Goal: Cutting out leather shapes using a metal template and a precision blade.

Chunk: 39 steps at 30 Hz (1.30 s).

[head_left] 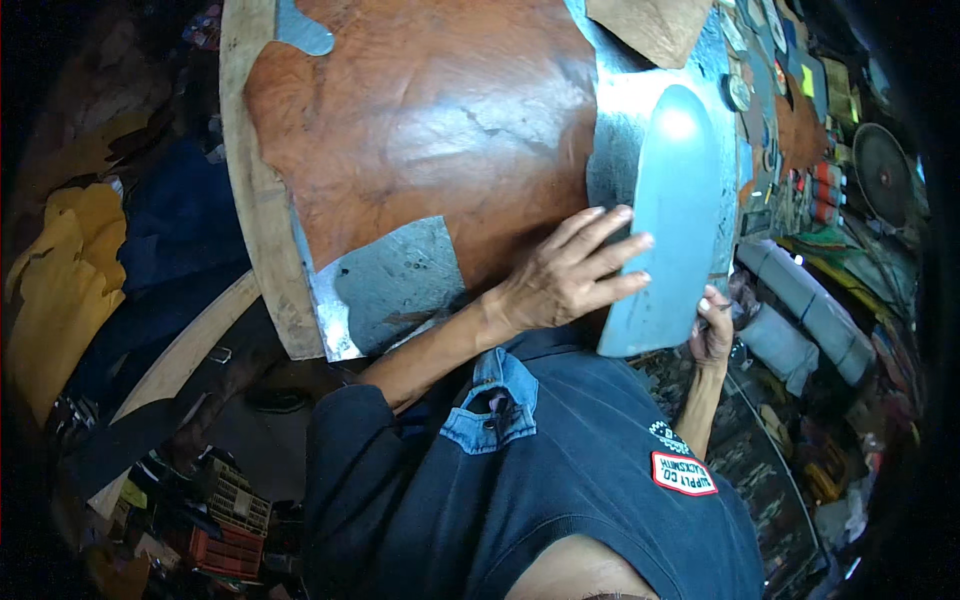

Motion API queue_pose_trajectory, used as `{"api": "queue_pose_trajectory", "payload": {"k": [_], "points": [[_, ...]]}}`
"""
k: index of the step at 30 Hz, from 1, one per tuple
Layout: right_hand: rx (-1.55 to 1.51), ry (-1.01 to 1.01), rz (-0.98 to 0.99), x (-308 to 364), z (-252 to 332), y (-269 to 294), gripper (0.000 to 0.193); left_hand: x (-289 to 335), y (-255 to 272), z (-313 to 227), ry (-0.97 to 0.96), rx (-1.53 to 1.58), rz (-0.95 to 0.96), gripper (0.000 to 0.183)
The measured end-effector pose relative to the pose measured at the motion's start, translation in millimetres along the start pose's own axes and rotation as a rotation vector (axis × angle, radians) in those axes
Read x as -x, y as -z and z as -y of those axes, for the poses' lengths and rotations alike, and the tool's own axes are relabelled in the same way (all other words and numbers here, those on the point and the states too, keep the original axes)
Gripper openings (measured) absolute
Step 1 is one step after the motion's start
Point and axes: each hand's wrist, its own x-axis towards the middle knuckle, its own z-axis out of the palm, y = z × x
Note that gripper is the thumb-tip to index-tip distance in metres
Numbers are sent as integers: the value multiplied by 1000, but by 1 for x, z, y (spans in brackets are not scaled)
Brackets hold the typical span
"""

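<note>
A long grey-blue pattern piece (680,180) with a rounded top lies upright at the right edge of a large brown leather sheet (420,120). My left hand (565,280) rests flat on the piece's left edge, its fingers stretched out and apart across it. My right hand (712,325) is at the piece's lower right corner with its fingers curled around the edge. The leather is spread over a round wooden-rimmed table (250,190) that has a grey metal top (390,285). My dark blue shirt fills the lower middle.
A tan leather scrap (650,25) lies at the top. Grey rolls (800,300), small tools and a dark round disc (882,170) crowd the right side. Yellow cloth (60,290) hangs at the left, and a red crate (225,550) stands on the floor.
</note>
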Motion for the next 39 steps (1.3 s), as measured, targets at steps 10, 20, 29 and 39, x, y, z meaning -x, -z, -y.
{"api": "queue_pose_trajectory", "payload": {"k": [10, 20, 29, 39], "points": [[93, 277, -167, -8, -8, -13, 40, -61, -14, -22, 160, 449, -246, 13], [238, 68, -388, 13, -38, -26, 45, -43, 1, 50, 408, 72, 67, 33], [-147, 139, -166, 30, -80, -24, 39, 24, -15, 33, 324, -531, 503, 64], [-301, 188, -69, 37, -82, -35, 28, 57, -37, -10, 670, 387, 359, 43]]}}
